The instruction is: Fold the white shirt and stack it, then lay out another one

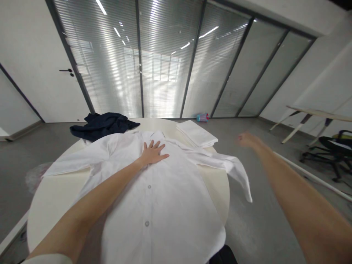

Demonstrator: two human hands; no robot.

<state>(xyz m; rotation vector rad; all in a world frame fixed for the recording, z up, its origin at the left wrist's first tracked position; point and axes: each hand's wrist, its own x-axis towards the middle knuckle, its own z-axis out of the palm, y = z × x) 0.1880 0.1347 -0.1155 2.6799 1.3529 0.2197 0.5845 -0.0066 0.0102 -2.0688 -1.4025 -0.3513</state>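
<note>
Fingers [157, 146] of the left hand [152, 154] lie spread and flat, palm down, on the white shirt [154, 198], just below its collar. Beneath and behind the fingertips the shirt lies buttoned and front-up across the round table [55, 194], one sleeve hanging over the edge to their right. Right hand [245, 139] hovers off the table, blurred; whether its fingers are curled or open cannot be told. Beyond the left fingertips lie a dark garment [103, 125], to their left, and folded white cloths [196, 134], to their right.
</note>
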